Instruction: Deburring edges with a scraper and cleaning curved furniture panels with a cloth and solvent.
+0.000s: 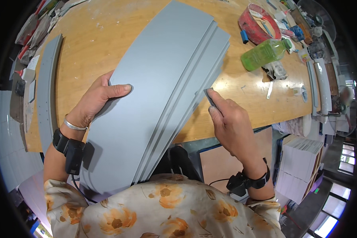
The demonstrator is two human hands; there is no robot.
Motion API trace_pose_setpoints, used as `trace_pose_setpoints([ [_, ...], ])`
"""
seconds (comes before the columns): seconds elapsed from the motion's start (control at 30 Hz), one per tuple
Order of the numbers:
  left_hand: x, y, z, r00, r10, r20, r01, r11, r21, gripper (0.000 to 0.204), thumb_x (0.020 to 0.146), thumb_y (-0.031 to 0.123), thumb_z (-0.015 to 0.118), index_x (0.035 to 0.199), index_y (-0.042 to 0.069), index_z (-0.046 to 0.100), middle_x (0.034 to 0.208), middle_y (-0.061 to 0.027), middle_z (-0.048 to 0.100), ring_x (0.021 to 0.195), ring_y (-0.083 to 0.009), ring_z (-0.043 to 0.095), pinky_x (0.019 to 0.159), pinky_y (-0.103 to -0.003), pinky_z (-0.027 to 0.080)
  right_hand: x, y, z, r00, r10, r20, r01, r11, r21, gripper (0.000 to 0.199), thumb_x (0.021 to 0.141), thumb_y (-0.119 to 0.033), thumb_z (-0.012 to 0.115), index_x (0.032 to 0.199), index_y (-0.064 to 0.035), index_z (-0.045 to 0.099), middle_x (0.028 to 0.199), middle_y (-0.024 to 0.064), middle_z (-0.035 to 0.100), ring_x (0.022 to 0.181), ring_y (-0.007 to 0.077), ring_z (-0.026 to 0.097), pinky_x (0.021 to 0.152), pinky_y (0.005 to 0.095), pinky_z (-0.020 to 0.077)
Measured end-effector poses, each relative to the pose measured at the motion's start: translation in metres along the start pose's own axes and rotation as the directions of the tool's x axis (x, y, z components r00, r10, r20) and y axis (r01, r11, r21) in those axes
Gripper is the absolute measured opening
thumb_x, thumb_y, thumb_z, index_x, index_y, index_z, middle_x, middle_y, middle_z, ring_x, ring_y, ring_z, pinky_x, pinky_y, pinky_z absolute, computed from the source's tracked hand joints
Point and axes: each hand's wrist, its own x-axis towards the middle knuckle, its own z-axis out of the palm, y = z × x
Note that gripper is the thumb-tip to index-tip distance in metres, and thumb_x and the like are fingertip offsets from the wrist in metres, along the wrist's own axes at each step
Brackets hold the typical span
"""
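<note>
A long grey panel (158,75) with stepped ridges down its right side lies tilted across the table edge, its near end close to my body. My left hand (97,97) grips its left edge, thumb on the top face and fingers hidden underneath. Between the thumb and index finger of my right hand (232,123) is a small dark grey flat piece (210,97), which looks like folded sandpaper. That piece is at the panel's right edge; whether it touches cannot be made out.
On the wooden table (95,43) a narrow grey strip (47,91) lies at the left. A green-liquid bottle (261,55), a crumpled grey rag (275,70) and a red tub (250,29) are at the right. Stacked white sheets (299,162) stand below the table's right side.
</note>
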Motion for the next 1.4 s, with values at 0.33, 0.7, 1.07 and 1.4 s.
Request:
trace_pose_setpoints([
  [0.33,0.001,-0.003,-0.002,1.000,-0.012,0.012,0.012,1.000,0.029,0.061,0.076,0.023,0.067,0.125,-0.004,0.043,0.107,-0.0096,0.057,0.095,-0.0133,0.054,0.086,-0.025,0.042,0.017,-0.012,-0.006,0.965,-0.072,0.252,0.125,0.971,-0.204,0.034,0.069,0.003,0.053,0.104,0.0059,0.056,0.067,0.0199,0.055,0.062,0.0340,0.057,0.057,0.0400,0.0466],
  [0.7,0.001,0.000,0.001,1.000,0.031,-0.001,-0.031,0.997,0.075,0.065,0.075,0.026,0.068,0.126,-0.005,0.041,0.109,-0.0102,0.056,0.096,-0.0139,0.053,0.088,-0.025,0.041,-0.006,0.004,0.005,0.994,0.112,0.011,-0.112,0.979,0.170,0.035,0.083,-0.004,0.053,0.117,0.0004,0.051,0.072,0.0179,0.055,0.068,0.0327,0.055,0.063,0.0392,0.0452],
  [1.07,0.001,-0.001,0.002,0.999,0.025,-0.021,-0.023,0.998,0.061,0.064,0.075,0.024,0.068,0.126,-0.004,0.042,0.107,-0.0095,0.056,0.094,-0.0127,0.053,0.086,-0.024,0.041,-0.009,0.011,0.024,0.999,0.045,-0.017,-0.042,0.989,0.144,0.041,0.082,-0.004,0.056,0.123,-0.0047,0.048,0.072,0.0133,0.049,0.065,0.0289,0.052,0.060,0.0364,0.0434],
  [1.4,0.002,-0.001,0.000,1.000,-0.007,-0.018,0.007,0.999,0.051,0.063,0.075,0.023,0.068,0.125,-0.004,0.042,0.106,-0.0094,0.057,0.093,-0.0125,0.054,0.085,-0.024,0.042,-0.010,0.016,0.034,1.000,-0.030,-0.005,0.029,0.995,-0.097,0.051,0.073,0.004,0.054,0.122,-0.0092,0.051,0.075,0.0105,0.046,0.059,0.0261,0.052,0.051,0.0356,0.0444],
])
